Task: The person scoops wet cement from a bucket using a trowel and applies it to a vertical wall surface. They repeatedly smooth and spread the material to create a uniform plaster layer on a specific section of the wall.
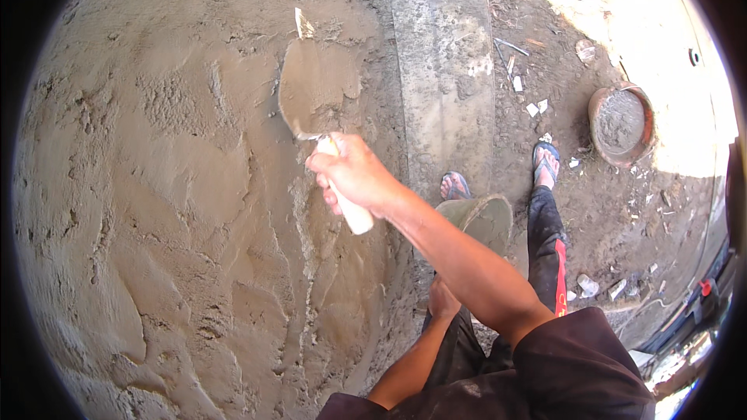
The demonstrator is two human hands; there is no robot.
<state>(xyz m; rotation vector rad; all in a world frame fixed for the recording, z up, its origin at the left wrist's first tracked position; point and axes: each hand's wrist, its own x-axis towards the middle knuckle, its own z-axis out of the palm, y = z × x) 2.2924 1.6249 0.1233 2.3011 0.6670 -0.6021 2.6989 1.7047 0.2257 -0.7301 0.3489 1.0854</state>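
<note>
My right hand (350,175) grips the white handle (350,214) of a metal trowel (315,85), whose blade is coated in grey-brown mortar and lies against the wet, roughly spread mortar surface (163,187). My left hand (442,299) is low beside my legs, just below a bucket (494,225) with grey mix inside, which is partly behind my right forearm. The fingers of my left hand are mostly hidden, so I cannot tell what it holds or touches.
A long grey board (440,47) lies beside the mortar, near my sandaled feet. A round reddish-brown tub of grey mix (621,120) stands at the right on dirt ground with scattered debris. Dark objects and a red piece crowd the lower right edge.
</note>
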